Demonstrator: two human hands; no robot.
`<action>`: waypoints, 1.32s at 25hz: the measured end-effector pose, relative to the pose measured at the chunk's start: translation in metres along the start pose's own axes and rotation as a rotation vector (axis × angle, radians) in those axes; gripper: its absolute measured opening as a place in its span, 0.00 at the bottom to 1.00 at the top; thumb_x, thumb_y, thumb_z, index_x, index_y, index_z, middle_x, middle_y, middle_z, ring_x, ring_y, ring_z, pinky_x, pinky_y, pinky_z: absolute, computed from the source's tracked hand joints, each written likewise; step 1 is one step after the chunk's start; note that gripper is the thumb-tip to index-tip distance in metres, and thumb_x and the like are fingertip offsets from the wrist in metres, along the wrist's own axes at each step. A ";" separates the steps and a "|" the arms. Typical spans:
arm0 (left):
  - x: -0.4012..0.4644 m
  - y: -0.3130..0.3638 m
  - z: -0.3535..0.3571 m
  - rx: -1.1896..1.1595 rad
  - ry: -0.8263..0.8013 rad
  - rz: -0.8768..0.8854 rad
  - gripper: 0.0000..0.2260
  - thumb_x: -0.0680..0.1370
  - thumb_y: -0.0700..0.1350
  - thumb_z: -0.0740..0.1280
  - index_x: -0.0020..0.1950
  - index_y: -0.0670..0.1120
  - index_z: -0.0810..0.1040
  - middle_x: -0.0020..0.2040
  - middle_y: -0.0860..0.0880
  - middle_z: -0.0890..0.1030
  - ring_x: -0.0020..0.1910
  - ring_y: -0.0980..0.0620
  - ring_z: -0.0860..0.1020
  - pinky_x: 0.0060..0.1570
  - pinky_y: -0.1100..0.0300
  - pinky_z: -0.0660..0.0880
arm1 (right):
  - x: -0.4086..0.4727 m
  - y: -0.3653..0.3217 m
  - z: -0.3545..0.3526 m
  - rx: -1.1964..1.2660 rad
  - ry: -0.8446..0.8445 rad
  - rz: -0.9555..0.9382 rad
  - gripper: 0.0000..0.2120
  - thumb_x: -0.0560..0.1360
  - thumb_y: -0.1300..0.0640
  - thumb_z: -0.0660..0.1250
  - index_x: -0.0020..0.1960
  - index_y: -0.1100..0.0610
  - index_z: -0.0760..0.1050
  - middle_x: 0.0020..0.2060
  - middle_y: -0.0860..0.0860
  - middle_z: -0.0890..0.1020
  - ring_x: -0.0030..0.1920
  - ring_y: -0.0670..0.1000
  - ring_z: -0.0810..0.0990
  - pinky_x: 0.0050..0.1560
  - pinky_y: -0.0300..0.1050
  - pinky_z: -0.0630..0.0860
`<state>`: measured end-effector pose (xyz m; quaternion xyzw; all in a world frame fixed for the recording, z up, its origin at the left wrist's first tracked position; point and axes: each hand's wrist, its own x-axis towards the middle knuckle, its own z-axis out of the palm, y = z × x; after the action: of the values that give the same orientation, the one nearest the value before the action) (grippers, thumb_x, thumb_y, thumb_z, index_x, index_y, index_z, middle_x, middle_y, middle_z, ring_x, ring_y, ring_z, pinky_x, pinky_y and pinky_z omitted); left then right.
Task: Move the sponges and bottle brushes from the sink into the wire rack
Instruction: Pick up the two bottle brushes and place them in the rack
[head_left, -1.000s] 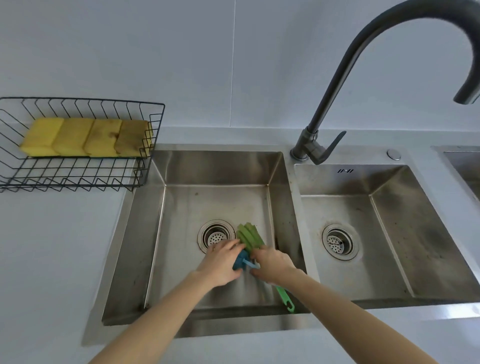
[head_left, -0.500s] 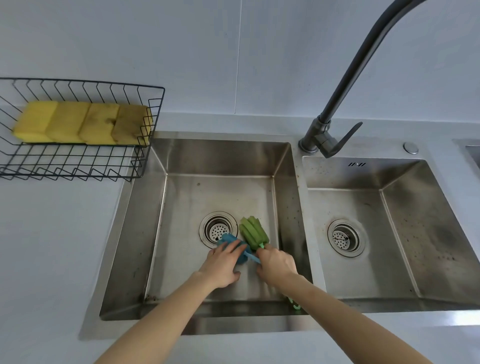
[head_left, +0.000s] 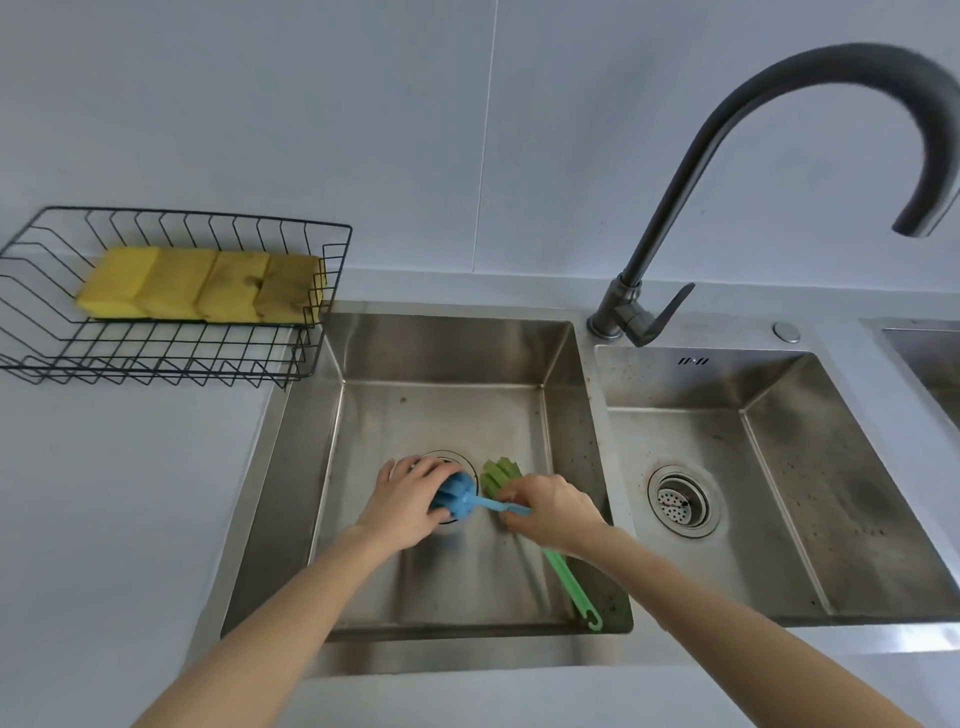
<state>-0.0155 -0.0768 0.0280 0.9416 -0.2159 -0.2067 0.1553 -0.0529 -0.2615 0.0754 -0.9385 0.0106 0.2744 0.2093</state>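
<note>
Reaching into the left sink, the left hand wraps its fingers around the blue brush head. At its 3 o'clock, the right hand pinches the blue handle and covers the green brush lying on the sink floor. Farther off at 10 o'clock, four yellow sponges sit in the wire rack on the desk.

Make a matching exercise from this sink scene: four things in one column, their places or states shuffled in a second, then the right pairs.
Things:
1. yellow sponges
2. blue brush
3. green brush
4. tap

Places or states:
A. lying in the left basin under the right hand
B. lined up in the wire rack
C. arching above the basins
D. head gripped by the left hand

Pairs: 1-B, 2-D, 3-A, 4-C
</note>
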 end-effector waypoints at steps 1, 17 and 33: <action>-0.003 -0.002 -0.007 -0.009 0.038 0.006 0.24 0.74 0.47 0.64 0.69 0.53 0.63 0.69 0.52 0.69 0.69 0.47 0.64 0.70 0.50 0.57 | -0.002 -0.003 -0.007 0.000 0.020 0.007 0.14 0.76 0.50 0.62 0.60 0.51 0.76 0.47 0.50 0.81 0.33 0.46 0.74 0.32 0.37 0.70; -0.063 -0.042 -0.104 -0.016 0.608 0.093 0.22 0.70 0.51 0.70 0.62 0.45 0.75 0.54 0.44 0.79 0.54 0.43 0.75 0.55 0.51 0.72 | -0.025 -0.045 -0.096 0.741 0.213 0.040 0.09 0.76 0.60 0.65 0.55 0.63 0.77 0.34 0.50 0.80 0.28 0.42 0.78 0.29 0.28 0.76; -0.049 -0.119 -0.202 -0.083 0.615 -0.090 0.22 0.75 0.50 0.66 0.67 0.47 0.70 0.61 0.45 0.78 0.60 0.46 0.74 0.54 0.52 0.73 | 0.045 -0.150 -0.140 1.243 0.221 -0.114 0.06 0.78 0.61 0.62 0.52 0.59 0.77 0.34 0.51 0.84 0.29 0.41 0.84 0.32 0.30 0.80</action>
<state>0.0768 0.0890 0.1733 0.9613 -0.1084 0.0726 0.2426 0.0770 -0.1762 0.2169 -0.6635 0.1397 0.1069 0.7272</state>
